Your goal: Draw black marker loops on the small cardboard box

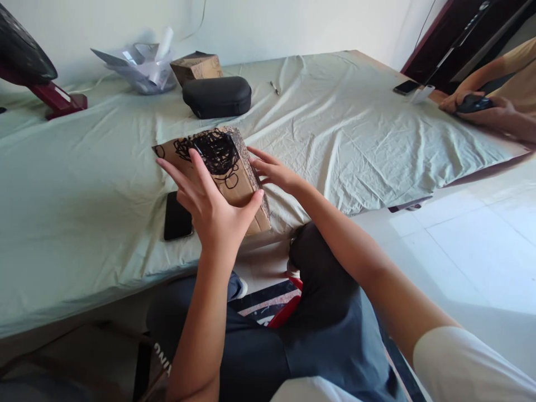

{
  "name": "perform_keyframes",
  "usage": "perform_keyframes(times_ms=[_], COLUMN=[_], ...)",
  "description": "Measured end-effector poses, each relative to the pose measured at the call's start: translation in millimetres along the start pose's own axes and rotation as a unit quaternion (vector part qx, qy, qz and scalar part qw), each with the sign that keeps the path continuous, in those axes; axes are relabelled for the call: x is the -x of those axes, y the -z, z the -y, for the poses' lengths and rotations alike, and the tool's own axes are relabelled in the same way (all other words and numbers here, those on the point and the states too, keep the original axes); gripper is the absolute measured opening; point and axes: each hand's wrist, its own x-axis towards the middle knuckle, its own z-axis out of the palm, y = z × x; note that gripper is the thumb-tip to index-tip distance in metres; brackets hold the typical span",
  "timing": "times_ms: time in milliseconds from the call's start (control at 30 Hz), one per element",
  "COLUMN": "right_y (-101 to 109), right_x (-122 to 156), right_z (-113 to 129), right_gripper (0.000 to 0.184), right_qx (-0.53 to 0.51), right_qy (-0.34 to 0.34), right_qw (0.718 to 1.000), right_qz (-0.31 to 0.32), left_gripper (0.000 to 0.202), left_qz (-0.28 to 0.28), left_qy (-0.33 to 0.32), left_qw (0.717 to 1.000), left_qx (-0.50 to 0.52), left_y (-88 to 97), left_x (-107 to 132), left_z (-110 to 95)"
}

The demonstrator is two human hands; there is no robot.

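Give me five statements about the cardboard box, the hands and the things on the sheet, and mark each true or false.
1. The left hand and the right hand both touch the cardboard box. True.
2. The box's top face is plain and unmarked. False: black scribble covers much of it.
3. A dark phone lies flat on the sheet beside the left hand. True.
4. The black case stands on top of the held box. False: it lies farther back on the sheet, apart from it.
5. Another person's hands at the far right are bare of any object. False: they hold a dark object.
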Motion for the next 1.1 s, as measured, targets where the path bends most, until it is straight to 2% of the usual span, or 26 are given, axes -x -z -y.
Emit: perform_keyframes(times_ms=[100, 233, 333, 500, 700, 800, 933, 1100], right_y=[12.8, 34.1, 42.1, 38.0, 31.5, 29.9, 28.8, 28.1], right_x=[0.4, -2.4, -1.4, 2.5, 3.6, 1.5, -2.0, -1.2], right_z=[0.3, -5.1, -7.4, -3.6, -1.7, -5.8, -11.1, -8.9], right_gripper=[0.071, 0.041, 0.027, 0.020, 0.020, 0.020, 0.015, 0.026], right_qx=[-0.016, 0.002, -0.002, -0.018, -0.011, 0.033, 0.111, 0.229], right_qy=[-0.003, -0.030, -0.059, -0.065, -0.065, -0.051, -0.048, -0.070], right_qw=[0.998, 0.980, 0.971, 0.977, 0.986, 0.988, 0.979, 0.961], right_qz=[-0.058, -0.197, -0.232, -0.202, -0.152, -0.141, -0.165, -0.142], left_gripper=[0.135, 0.133, 0.131, 0.134, 0.140, 0.135, 0.132, 0.133], left_qz=[0.001, 0.024, 0.022, 0.035, 0.036, 0.013, 0.005, 0.042], left_qy=[0.006, 0.000, 0.001, 0.020, 0.034, 0.031, 0.047, 0.042], left_qw=[1.000, 1.000, 1.000, 0.999, 0.999, 0.999, 0.999, 0.997], left_qx=[-0.008, -0.011, -0.017, 0.028, 0.023, 0.015, 0.011, 0.046], left_y=[-3.4, -0.1, 5.7, 8.2, -1.6, -5.9, -7.1, 0.3], left_x=[-1.1, -6.2, -7.2, -6.0, -4.2, -3.4, -2.9, -3.6], left_z=[-1.3, 8.6, 14.2, 18.7, 24.3, 23.6, 19.8, 23.7])
